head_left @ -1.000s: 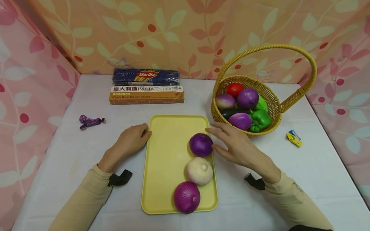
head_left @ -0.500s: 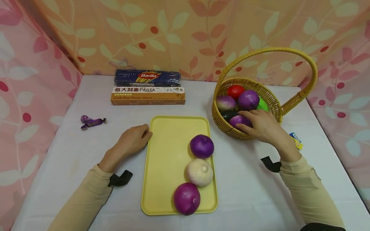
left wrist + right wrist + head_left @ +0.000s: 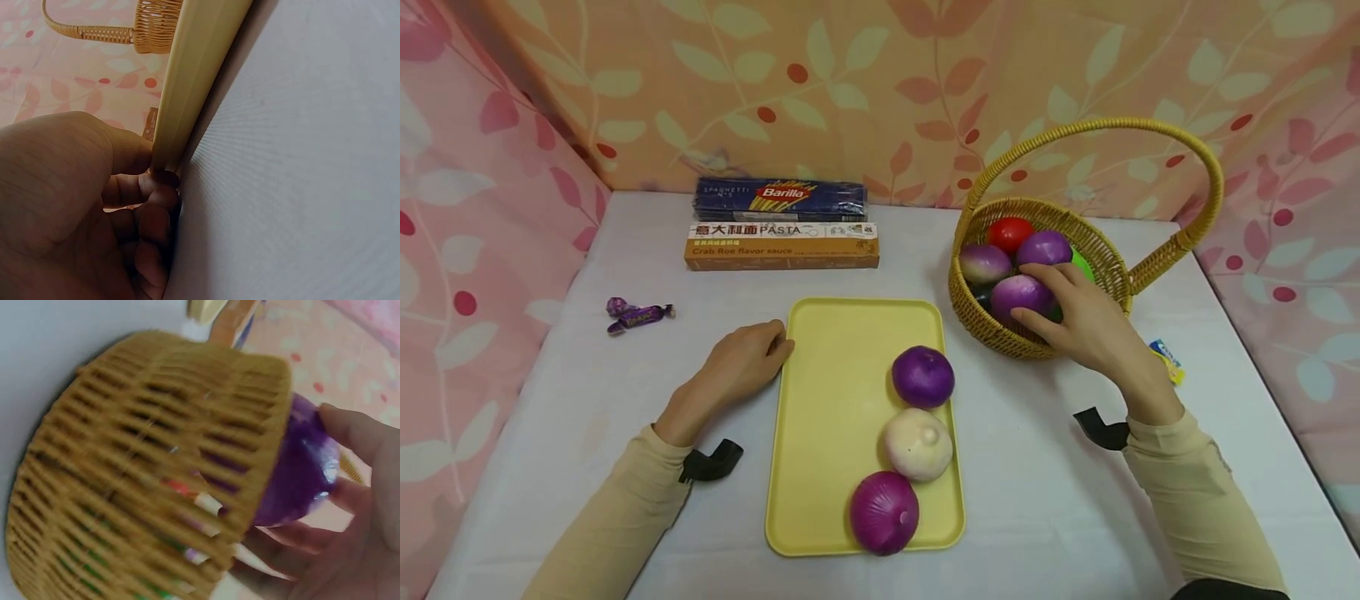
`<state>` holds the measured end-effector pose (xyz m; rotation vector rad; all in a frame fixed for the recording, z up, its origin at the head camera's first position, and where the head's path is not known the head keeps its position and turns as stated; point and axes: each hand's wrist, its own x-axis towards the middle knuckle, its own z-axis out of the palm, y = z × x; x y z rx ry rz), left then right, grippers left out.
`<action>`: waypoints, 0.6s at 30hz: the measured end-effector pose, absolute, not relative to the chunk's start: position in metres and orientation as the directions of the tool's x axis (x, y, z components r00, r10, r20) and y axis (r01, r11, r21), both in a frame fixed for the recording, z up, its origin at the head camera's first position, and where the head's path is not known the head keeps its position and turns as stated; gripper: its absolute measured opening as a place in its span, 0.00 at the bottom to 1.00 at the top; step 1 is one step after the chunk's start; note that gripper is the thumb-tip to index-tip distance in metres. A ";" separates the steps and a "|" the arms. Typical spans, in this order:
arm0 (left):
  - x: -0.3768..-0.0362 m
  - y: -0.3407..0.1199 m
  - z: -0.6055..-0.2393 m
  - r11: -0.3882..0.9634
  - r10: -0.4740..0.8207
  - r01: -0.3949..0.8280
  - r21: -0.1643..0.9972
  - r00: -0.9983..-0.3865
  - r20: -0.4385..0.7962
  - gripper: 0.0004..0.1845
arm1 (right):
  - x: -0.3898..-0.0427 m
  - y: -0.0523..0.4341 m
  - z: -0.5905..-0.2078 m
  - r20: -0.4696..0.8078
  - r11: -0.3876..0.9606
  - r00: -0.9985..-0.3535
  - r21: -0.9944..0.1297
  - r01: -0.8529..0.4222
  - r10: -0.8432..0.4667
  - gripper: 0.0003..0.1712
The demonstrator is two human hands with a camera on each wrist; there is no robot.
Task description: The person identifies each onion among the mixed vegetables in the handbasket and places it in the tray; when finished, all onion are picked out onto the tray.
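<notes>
Wicker basket (image 3: 1037,337) rim fronts purple onion (image 3: 1019,295) gripped by right hand (image 3: 1086,325); left hand (image 3: 741,362) curled at tray (image 3: 820,417) edge.

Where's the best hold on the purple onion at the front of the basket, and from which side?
Cup the purple onion round its widest part, coming from above and the near side as the right hand does. It is round and smooth, and the basket wall and neighbouring vegetables block the other sides.

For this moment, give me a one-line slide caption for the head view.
Right hand grips a purple onion in the wicker basket; left hand rests against the yellow tray.
</notes>
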<state>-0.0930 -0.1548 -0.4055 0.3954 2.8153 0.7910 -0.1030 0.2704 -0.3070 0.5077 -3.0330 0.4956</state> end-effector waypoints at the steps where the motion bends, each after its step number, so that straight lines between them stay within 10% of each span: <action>1: -0.093 -0.155 -0.406 0.821 0.306 0.205 0.533 -0.946 -0.107 0.13 | -0.100 0.268 -0.306 0.112 0.882 -0.942 -0.332 -0.335 -0.315 0.34; 8: -0.094 -0.156 -0.404 0.817 0.308 0.212 0.537 -0.947 -0.095 0.13 | -0.089 0.231 -0.307 0.368 0.732 -0.817 -0.377 -0.568 -0.444 0.37; 18: -0.093 -0.155 -0.405 0.815 0.308 0.206 0.541 -0.946 -0.104 0.13 | -0.100 0.188 -0.323 0.339 0.722 -0.752 -0.239 -0.650 -0.565 0.33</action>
